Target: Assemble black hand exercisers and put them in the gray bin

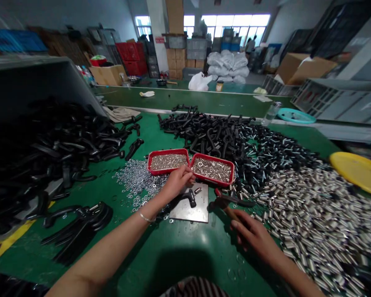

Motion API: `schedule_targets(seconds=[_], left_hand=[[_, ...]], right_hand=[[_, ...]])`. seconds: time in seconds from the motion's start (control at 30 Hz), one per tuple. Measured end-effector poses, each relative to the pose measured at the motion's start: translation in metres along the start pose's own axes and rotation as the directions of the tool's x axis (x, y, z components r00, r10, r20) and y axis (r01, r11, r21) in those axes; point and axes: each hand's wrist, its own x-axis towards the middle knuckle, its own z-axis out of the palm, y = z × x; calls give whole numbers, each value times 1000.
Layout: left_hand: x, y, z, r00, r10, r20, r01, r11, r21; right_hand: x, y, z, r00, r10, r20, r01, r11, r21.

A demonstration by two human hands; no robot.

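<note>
- The left hand [179,180] is at the centre of the frame, over the near edges of the trays, with thumb and fingers drawn together (whether they pinch anything, I cannot tell).
- The right hand [250,229], right of centre in the lower half, is closed around the wooden grip of the hammer [231,213], whose head points up and left.
- The plate [198,213] lies just below centre; on it rest a black handle [191,199] and a short metal sleeve [198,190], beneath the left hand.
- Two red trays, the left tray [149,166] and the right tray [233,176], stand side by side mid-frame, both filled with small metal pieces (a pale ring lies on top in the right one).
- Loose washers [132,175] spread left of the plate.
- Sleeves [321,222] heap across the lower right.
- Black parts [207,134] are piled above the trays, upper centre.
- More handles [62,144] fill the tilted bin [34,68] at the left (a small stack [86,220] sits lower left).
</note>
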Motion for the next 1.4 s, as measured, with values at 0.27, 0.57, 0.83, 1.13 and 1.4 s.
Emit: schedule_targets(seconds=[0.27,0.57,0.83,1.13,1.4], left_hand=[[-33,-26,11,996,-88,-3,86,959,269],[-31,-25,13,975,143,168,-217,762,610],[-57,-24,14,975,171,139,-220,707,672],[-68,-39,24,989,111,102,-150,808,569],[-78,-29,-1,992,61,113,-115,812,573]], right_hand=[[26,-5,17,997,-34,-63,42,989,139],[31,-11,21,997,-37,-68,52,971,234],[40,-38,12,935,-350,-63,314,897,-312],[78,-61,27,925,-362,118,362,740,-566],[64,-39,9,992,-127,23,129,958,-255]])
